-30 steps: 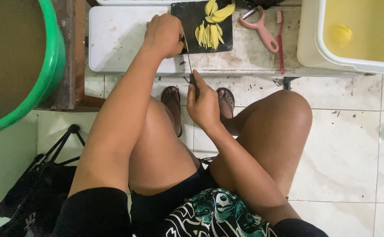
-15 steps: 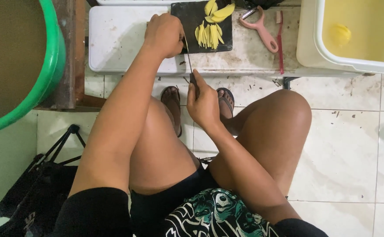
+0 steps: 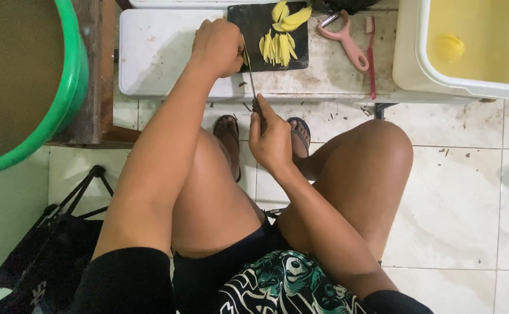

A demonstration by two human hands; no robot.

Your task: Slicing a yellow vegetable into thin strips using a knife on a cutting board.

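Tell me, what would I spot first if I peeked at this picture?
Probably the bright yellow strips on the black cutting board at the top, with more yellow slices above them. The left hand presses down at the board's left edge, while the right hand grips a knife whose blade reaches up to the board. A big green tub sits at the far left, and a pink peeler lies right of the board.

Soft, even indoor light falls on my arms and the white tiled floor (image 3: 458, 203), casting only faint shadows. The frame is sharp throughout, dimmest around the bag (image 3: 45, 261) at seven o'clock.
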